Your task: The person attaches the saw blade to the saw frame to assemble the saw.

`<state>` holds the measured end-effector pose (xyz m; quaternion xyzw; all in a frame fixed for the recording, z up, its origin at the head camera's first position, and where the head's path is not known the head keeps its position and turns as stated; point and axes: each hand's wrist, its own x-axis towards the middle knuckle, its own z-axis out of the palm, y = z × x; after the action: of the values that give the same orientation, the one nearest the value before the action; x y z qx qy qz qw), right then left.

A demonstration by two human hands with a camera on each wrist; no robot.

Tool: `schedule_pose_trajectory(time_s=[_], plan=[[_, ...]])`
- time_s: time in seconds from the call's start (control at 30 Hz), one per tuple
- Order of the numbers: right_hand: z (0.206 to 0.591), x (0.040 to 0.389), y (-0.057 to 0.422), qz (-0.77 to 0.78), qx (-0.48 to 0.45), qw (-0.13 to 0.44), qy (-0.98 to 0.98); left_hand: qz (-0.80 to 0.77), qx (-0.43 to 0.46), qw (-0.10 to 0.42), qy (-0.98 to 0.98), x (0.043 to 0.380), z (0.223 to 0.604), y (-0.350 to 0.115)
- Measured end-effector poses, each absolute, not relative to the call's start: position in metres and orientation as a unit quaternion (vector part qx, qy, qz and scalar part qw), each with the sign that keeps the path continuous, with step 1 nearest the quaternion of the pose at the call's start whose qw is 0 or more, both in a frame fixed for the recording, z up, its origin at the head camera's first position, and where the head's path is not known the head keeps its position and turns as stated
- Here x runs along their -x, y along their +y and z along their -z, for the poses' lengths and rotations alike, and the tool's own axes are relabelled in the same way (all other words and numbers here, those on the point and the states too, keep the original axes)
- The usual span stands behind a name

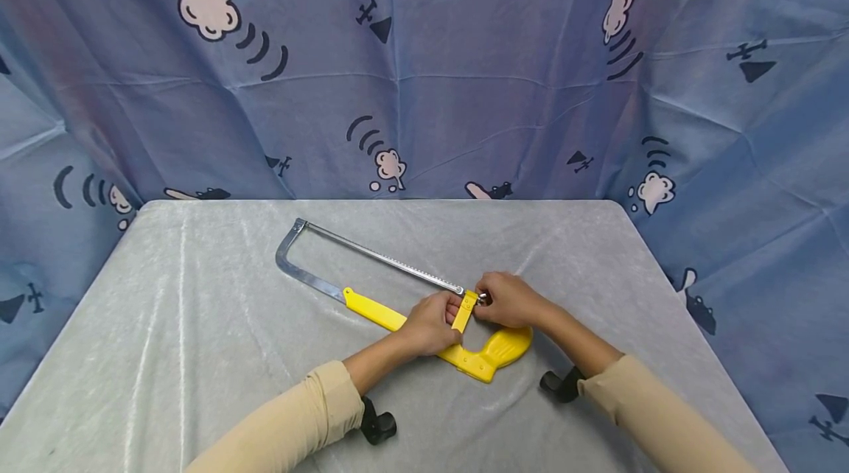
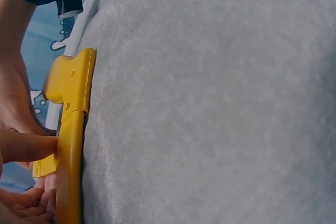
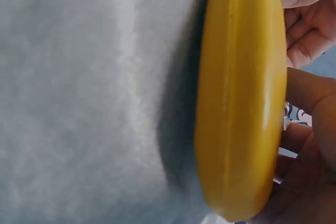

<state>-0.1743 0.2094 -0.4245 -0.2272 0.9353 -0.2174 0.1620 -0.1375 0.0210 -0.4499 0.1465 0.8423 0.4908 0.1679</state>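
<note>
Hacksaw points toward the worktop's far left corner; left hand grips its frame, right hand pinches its wing nut. Likely tensioning the blade; turning needs steady bracing.

Curtained-off place, kind of room not certain: patterned blue curtain behind and beside cloth-covered table.

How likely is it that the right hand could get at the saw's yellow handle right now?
Probably yes: the right hand is right beside the yellow handle, with nothing seen blocking the way, though it would likely have to leave the metal fitting first.
</note>
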Motion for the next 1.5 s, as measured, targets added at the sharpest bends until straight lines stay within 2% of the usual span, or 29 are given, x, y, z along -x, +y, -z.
schedule_pose_trajectory(time_s=[0.33, 0.87, 1.5], plan=[[0.421, 0.175, 0.210, 0.237, 0.241, 0.154, 0.928, -0.495, -0.144, 0.171, 0.840, 0.137, 0.449, 0.021], [0.413, 0.177, 0.224, 0.309, 0.257, 0.187, 0.896, -0.494, -0.150, 0.172, 0.839, 0.137, 0.449, 0.020], [0.410, 0.179, 0.228, 0.299, 0.249, 0.154, 0.908, -0.486, -0.155, 0.159, 0.845, 0.135, 0.449, 0.020]])
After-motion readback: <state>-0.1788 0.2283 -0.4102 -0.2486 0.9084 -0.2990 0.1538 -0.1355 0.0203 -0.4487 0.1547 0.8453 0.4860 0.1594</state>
